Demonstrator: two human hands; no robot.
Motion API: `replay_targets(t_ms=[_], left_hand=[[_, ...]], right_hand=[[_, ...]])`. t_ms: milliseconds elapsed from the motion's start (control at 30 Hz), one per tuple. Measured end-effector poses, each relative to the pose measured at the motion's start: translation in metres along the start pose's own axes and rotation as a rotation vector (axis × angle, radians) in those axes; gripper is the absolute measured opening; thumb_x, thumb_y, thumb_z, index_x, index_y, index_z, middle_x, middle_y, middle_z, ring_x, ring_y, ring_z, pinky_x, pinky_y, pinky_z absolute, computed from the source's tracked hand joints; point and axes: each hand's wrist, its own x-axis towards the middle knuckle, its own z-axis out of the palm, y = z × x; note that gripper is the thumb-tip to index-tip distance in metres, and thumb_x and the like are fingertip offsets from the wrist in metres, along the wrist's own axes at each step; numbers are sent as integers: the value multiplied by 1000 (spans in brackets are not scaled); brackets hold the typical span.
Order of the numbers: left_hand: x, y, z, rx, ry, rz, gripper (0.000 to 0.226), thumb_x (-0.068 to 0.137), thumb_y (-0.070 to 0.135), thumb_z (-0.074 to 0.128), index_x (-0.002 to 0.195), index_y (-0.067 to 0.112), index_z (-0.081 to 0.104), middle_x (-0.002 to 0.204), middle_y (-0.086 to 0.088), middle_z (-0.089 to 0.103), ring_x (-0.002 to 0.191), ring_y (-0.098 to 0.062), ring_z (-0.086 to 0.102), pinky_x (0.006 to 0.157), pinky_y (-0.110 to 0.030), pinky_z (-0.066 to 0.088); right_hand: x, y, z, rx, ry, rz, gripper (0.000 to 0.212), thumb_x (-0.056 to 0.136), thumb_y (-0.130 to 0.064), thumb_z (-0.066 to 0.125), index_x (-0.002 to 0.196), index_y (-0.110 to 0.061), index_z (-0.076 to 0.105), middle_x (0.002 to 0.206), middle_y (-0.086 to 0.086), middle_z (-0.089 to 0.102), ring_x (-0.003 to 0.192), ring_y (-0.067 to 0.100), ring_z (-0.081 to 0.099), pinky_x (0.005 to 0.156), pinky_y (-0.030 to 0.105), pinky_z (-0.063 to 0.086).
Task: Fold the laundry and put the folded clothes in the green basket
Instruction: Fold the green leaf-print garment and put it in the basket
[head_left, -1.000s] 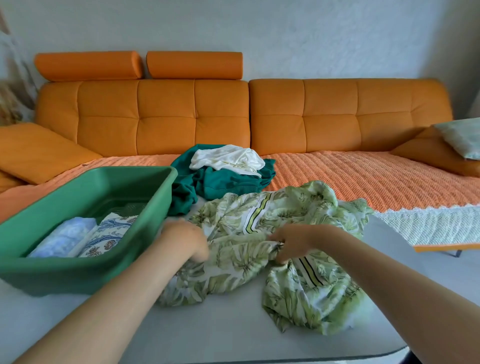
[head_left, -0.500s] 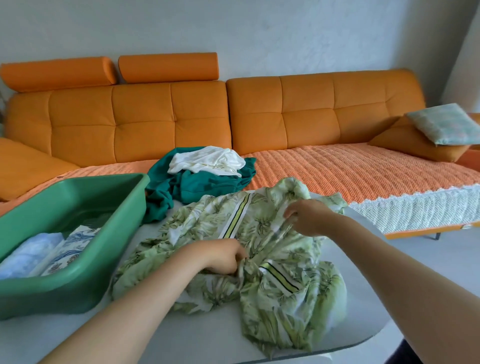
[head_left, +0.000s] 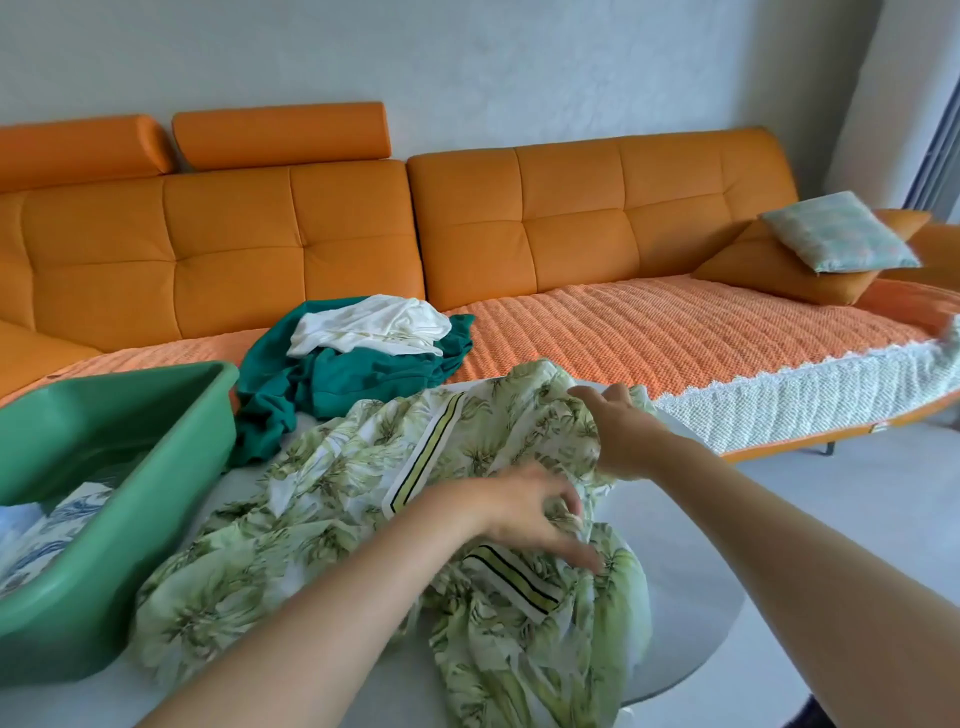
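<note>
The left hand (head_left: 524, 512) has loosened from its fist of half a second ago. Its fingers now spread over the leaf-print cloth (head_left: 332, 499), with the tips touching it near a striped band. The right hand (head_left: 621, 436) has dropped onto the far bunch; its back hides the fingers, so I cannot tell whether they pinch. The cloth lies crumpled on the table (head_left: 675, 571). Left of the fingers sits the basket (head_left: 171, 483), holding folded pieces (head_left: 41, 535). Beyond them is a teal-and-white heap (head_left: 353, 379), with the sofa (head_left: 571, 218) behind it.
</note>
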Motion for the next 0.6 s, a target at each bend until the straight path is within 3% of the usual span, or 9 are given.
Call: replay_targets(t_ms=[33, 100, 200, 300, 400, 467, 500, 533, 600], left_hand=[[4, 3, 6, 84, -68, 6, 75, 68, 75, 72, 131, 41, 49, 152, 7, 25, 140, -23, 27, 112, -55, 35], [6, 0, 11, 184, -64, 0, 69, 73, 59, 80, 133, 35, 54, 145, 3, 37, 127, -22, 38, 104, -45, 44], [-4, -19, -3, 98, -25, 5, 34, 88, 31, 73, 119, 22, 66, 99, 6, 58, 80, -14, 53, 68, -28, 44], [-23, -55, -33, 25, 89, -77, 7, 92, 14, 55, 93, 8, 57, 83, -2, 47, 70, -19, 41, 61, -32, 30], [-44, -99, -64, 42, 220, -312, 18, 90, 17, 52, 76, 11, 42, 75, -3, 37, 65, -19, 33, 60, -33, 25], [-57, -119, -77, 234, 248, -530, 10, 89, 16, 49, 80, 14, 45, 84, -3, 41, 77, -21, 42, 70, -36, 36], [-61, -124, -78, 359, 261, -613, 6, 87, 13, 48, 90, 17, 51, 98, -5, 45, 94, -25, 45, 83, -40, 40], [-62, -125, -76, 451, 320, -650, 24, 87, 8, 47, 105, 22, 55, 115, -7, 45, 111, -28, 42, 95, -44, 39], [-57, -114, -64, 391, 522, -469, 50, 86, 0, 47, 122, 33, 56, 137, -2, 39, 129, -25, 32, 105, -42, 35]], right_hand=[[0, 2, 0, -14, -29, -14, 104, 76, 7, 66, 154, -39, 16, 140, 10, 30, 76, 23, 66, 52, 27, 56], [-2, 3, 0, -21, -97, -35, 104, 78, 7, 66, 155, -44, 19, 143, 5, 32, 82, 19, 64, 55, 28, 57], [-1, 2, 0, -17, -145, -63, 102, 81, 8, 61, 156, -45, 16, 154, 0, 28, 93, 15, 60, 59, 22, 51], [3, -2, 1, -35, -127, -95, 105, 85, 0, 63, 157, -44, 2, 152, 2, 34, 103, 23, 58, 71, 32, 55], [11, -7, 5, -181, -17, -101, 104, 87, -19, 65, 157, -39, -9, 131, 2, 50, 111, 28, 51, 84, 37, 44], [18, -13, 8, -204, 15, -70, 100, 86, -23, 63, 158, -36, -5, 121, 3, 58, 114, 29, 48, 89, 37, 39], [21, -17, 9, -184, 14, -45, 94, 85, -22, 61, 158, -34, 3, 117, 3, 62, 113, 30, 49, 89, 37, 39], [25, -21, 9, -160, 11, -24, 82, 86, -21, 59, 156, -32, 16, 114, 2, 65, 111, 29, 52, 90, 37, 39], [32, -33, 8, -157, 35, -12, 42, 91, -20, 51, 132, -25, 56, 105, -1, 69, 102, 24, 59, 90, 36, 38]])
